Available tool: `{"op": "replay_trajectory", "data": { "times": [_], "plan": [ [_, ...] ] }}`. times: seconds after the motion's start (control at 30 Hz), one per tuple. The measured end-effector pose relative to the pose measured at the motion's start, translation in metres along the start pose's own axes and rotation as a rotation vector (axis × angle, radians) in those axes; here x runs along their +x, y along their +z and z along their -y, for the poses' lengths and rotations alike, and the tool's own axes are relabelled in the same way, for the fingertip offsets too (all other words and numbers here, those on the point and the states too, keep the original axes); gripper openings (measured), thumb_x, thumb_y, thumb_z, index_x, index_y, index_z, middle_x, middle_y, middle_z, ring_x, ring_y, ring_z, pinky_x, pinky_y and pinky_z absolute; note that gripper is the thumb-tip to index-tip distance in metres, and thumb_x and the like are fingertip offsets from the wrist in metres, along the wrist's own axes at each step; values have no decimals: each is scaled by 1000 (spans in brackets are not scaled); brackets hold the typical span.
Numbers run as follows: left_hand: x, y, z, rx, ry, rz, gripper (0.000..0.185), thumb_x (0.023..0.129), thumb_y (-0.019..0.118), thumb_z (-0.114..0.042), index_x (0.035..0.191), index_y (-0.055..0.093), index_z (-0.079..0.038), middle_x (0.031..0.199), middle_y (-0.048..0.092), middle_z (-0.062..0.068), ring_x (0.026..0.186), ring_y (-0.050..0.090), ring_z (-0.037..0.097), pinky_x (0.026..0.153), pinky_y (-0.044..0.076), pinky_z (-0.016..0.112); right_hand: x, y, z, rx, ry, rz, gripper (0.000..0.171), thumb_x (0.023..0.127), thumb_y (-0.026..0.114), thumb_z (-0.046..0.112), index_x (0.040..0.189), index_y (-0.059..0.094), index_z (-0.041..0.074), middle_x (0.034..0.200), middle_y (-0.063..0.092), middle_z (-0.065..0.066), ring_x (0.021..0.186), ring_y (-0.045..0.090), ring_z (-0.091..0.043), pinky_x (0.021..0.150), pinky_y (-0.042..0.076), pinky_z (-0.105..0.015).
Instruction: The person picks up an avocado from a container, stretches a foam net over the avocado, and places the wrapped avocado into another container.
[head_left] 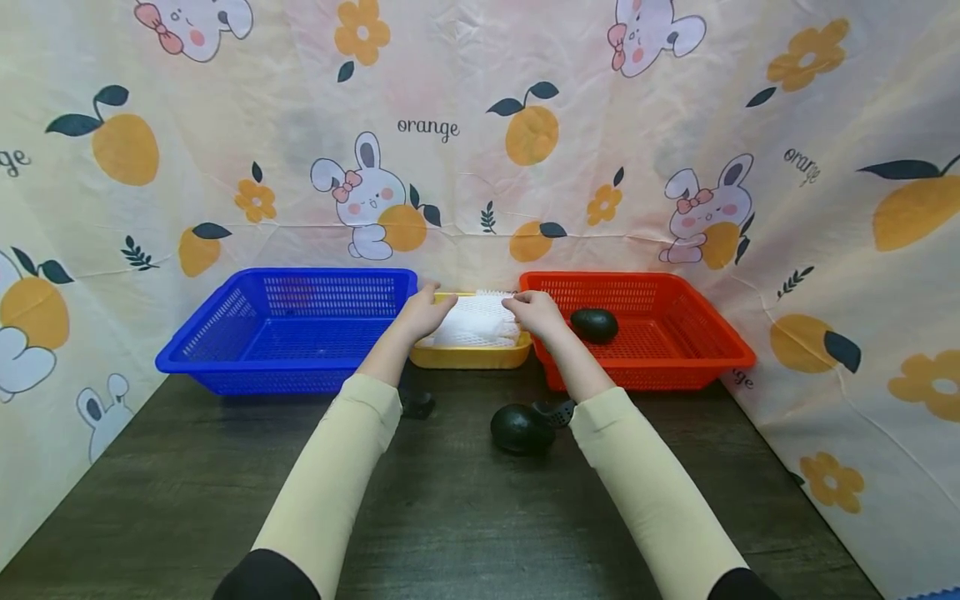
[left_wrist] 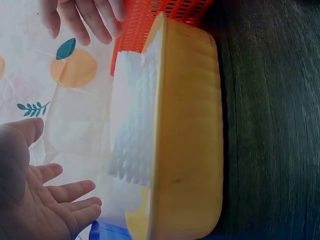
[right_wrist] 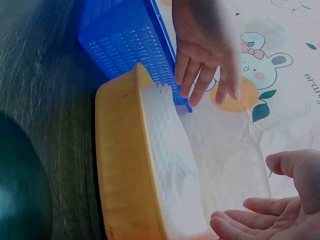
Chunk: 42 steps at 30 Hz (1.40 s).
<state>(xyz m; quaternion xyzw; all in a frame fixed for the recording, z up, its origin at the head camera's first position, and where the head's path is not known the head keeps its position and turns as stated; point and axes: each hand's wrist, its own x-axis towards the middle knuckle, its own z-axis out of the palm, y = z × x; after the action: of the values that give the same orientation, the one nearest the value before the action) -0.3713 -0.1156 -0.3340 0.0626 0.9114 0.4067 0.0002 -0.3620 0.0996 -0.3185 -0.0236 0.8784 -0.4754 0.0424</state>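
White bumpy foam netting (head_left: 474, 321) fills a yellow plastic tub (head_left: 468, 358) and rises above its rim. My left hand (head_left: 424, 315) is over the tub's left end, its fingers loosely spread and nothing in them. Across from it, my right hand (head_left: 537, 313) is at the tub's right end, between the netting and the red basket. Both wrist views show the fingers of each hand relaxed and apart from the white netting (left_wrist: 132, 120). On the table, below the right forearm, lies a dark green avocado (head_left: 521, 429).
A blue basket (head_left: 292, 367) stands left of the tub. To the right is a red basket (head_left: 652, 363) with another avocado (head_left: 594, 325) inside. Behind everything hangs a printed cloth (head_left: 465, 192). The dark wooden table (head_left: 480, 517) extends toward me.
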Motion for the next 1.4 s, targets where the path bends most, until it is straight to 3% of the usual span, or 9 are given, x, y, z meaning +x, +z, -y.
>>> {"op": "replay_trajectory", "data": {
  "times": [0.27,0.7,1.23,1.4],
  "plan": [
    [6,8,-6,-39,-29,5,70,99,44,-44,152,20,-6,153,26,20,138,25,35,109,24,50,8,11,3,79,72,-16,58,96,56,33,141,43,-1,141,44,-18,120,48,-31,95,45,-40],
    [11,16,-9,-87,-80,12,69,100,44,-36,151,16,1,152,23,24,139,23,36,110,22,47,9,30,4,106,159,25,66,95,56,36,144,34,-2,146,36,-19,123,44,-32,96,44,-41],
    [14,23,-2,-165,-242,19,74,101,41,-38,151,7,3,156,12,22,142,13,33,113,15,44,11,39,-2,163,185,33,65,95,57,33,145,34,-2,144,38,-19,121,46,-32,97,43,-40],
    [15,23,-2,-168,-256,14,72,101,41,-37,151,9,4,156,14,21,142,16,32,112,17,43,13,39,-2,135,173,-1,61,95,57,29,143,37,-3,143,40,-19,119,47,-30,96,44,-39]
  ]
}}
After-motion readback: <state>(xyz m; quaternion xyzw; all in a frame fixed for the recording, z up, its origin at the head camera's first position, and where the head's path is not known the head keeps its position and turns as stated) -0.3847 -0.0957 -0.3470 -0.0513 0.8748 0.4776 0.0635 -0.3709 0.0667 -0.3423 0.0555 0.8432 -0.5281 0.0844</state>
